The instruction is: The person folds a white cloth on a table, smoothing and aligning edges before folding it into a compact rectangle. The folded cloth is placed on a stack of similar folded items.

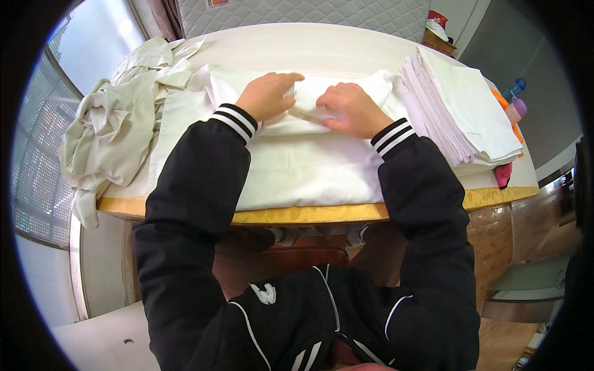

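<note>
A large white cloth [311, 171] lies in folded layers across the table in front of me, its near fold running along the table's front edge. My left hand [269, 95] is over the cloth's far part, thumb and fingers bent around a raised bit of fabric. Whether they pinch it is unclear. To its right, my right hand [352, 109] rests low over the same cloth with curled fingers, slightly blurred. A narrow fold shows between the two hands. I cannot tell whether the right fingers grip fabric.
A stack of folded white cloths [464, 106] stands at the right, near a blue bottle [515, 88] and a pink item [502, 175]. Crumpled off-white cloth [111, 125] hangs over the left edge of the table [297, 44]. Behind stands a quilted mattress [306, 16].
</note>
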Demonstrator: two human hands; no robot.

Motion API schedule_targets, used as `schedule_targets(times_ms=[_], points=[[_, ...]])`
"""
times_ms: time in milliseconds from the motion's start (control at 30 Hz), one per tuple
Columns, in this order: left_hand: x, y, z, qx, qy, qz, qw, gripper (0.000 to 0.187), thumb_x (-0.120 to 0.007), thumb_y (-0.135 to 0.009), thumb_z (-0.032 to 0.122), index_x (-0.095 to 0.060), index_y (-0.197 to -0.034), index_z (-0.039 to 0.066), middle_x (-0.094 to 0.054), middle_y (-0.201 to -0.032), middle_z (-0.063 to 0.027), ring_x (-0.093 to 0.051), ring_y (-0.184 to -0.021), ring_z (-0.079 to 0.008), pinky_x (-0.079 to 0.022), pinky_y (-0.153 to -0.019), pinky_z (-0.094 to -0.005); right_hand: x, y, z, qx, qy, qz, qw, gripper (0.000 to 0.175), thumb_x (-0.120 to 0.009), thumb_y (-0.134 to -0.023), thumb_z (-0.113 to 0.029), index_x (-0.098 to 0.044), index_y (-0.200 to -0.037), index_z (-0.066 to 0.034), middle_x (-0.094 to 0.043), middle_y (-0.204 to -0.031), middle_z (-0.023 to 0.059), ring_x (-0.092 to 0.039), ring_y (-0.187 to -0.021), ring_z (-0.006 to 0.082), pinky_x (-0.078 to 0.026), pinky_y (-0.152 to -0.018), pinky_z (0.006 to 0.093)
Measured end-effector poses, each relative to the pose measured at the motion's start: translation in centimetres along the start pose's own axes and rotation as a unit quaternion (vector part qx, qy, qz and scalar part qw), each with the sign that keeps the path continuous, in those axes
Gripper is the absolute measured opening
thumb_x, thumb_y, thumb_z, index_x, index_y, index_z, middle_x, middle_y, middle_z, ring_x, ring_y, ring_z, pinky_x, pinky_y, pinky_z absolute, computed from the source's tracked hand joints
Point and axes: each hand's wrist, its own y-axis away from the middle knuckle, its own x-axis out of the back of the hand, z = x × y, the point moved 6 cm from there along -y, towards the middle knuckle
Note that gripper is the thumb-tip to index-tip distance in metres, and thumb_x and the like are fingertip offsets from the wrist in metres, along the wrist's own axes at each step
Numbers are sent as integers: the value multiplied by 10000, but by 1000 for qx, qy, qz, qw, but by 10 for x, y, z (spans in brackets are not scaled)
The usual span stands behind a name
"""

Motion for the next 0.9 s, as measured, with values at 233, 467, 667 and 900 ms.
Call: schedule_targets(times_ms=[233,467,667,900], points=[[58,56,14,-10,-73,42,996,197,-585,-799,111,-654,-978,67,-624,-824,-114,-603,-799,-294,-484,-707,-380,36,18,5,-151,147,-193,958,120,-588,-687,-138,-641,-763,-61,-646,-695,129,-638,-691,318,-474,-678,416],[61,76,45,-100,-80,-35,991,136,-702,-683,122,-618,-762,49,-604,-1094,-82,-497,-1163,-326,-405,-953,-435,56,3,-45,-19,159,51,986,292,-661,-762,-118,-632,-1051,-83,-633,-1073,88,-572,-1036,267,-455,-884,387],[45,78,61,-213,-35,-58,975,101,-690,-674,38,-599,-700,72,-626,-1080,-22,-457,-1247,-299,-307,-1044,-539,-3,-1,-51,56,121,-37,990,473,-686,-709,-93,-573,-1167,-125,-562,-1215,37,-433,-1258,263,-306,-1064,517],[50,86,73,-280,35,-57,958,140,-694,-618,14,-614,-713,76,-616,-914,-27,-549,-1116,-272,-354,-1009,-518,3,-1,-55,85,108,-41,990,187,-687,-696,-45,-601,-852,-102,-569,-1213,31,-407,-1284,286,-266,-1084,550]])
